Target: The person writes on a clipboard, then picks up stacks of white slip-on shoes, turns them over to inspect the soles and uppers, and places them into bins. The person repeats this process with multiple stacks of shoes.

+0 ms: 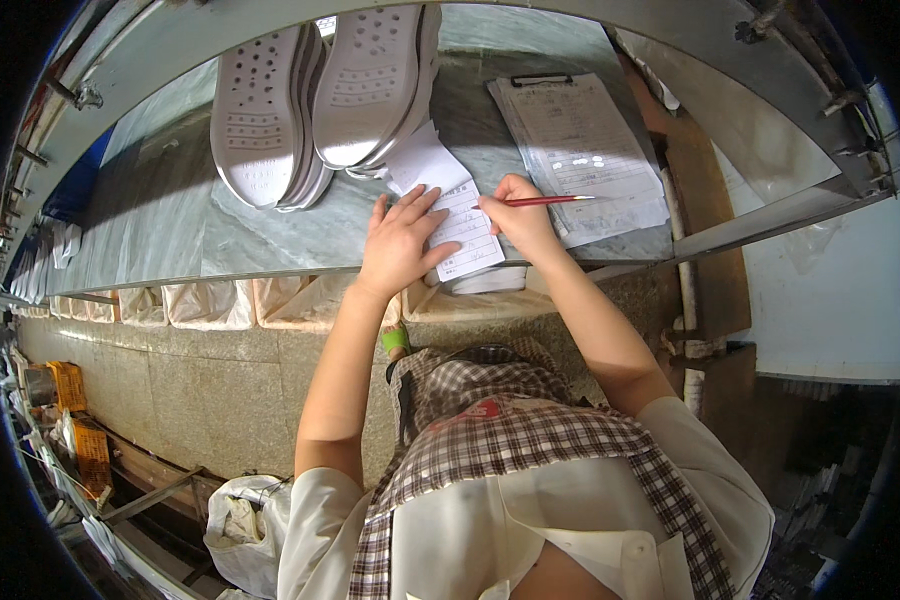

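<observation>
My right hand grips a thin red pen, its tip at the right edge of a white printed paper slip. Spread fingers of my left hand lie across the slip's left side and press it on the grey marbled tabletop. The slip's front end reaches the table's near edge. A folded white paper part runs from it up to the shoes. Two stacks of pale clog-like shoe pieces with holes, a left stack and a right stack, stand beyond my left hand.
A clipboard of written sheets lies right of my right hand. White-lined bins line the space under the table edge. A curved metal rail crosses the far side. Orange crates and a white sack sit at lower left.
</observation>
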Demonstrator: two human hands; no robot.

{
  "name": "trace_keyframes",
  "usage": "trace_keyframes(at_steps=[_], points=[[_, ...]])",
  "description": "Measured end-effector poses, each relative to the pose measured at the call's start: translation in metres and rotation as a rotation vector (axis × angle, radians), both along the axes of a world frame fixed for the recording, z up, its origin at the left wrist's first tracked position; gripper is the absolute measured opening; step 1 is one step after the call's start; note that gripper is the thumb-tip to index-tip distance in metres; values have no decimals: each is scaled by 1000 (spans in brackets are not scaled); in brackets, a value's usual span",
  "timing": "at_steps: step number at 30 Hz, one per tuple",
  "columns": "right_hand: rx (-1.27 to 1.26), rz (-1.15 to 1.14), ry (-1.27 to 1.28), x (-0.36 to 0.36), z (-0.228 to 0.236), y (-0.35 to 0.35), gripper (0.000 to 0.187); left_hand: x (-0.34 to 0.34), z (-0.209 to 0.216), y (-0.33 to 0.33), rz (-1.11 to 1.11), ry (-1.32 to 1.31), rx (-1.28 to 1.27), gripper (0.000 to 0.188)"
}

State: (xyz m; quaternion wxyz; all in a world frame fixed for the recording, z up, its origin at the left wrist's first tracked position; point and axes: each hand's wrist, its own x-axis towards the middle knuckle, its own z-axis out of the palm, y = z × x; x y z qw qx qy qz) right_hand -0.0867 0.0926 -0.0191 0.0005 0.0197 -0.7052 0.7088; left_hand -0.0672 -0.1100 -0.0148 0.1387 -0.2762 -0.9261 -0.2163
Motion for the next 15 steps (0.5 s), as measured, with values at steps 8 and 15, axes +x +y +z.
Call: trace_keyframes(at_steps=[8,15], points=[[217,-66,104,-2,-23,-3,20,0,-1,0,-4,-8,14,45],[259,-89,78,-2,-24,-3,20,0,0,0,0,-11,9,47]])
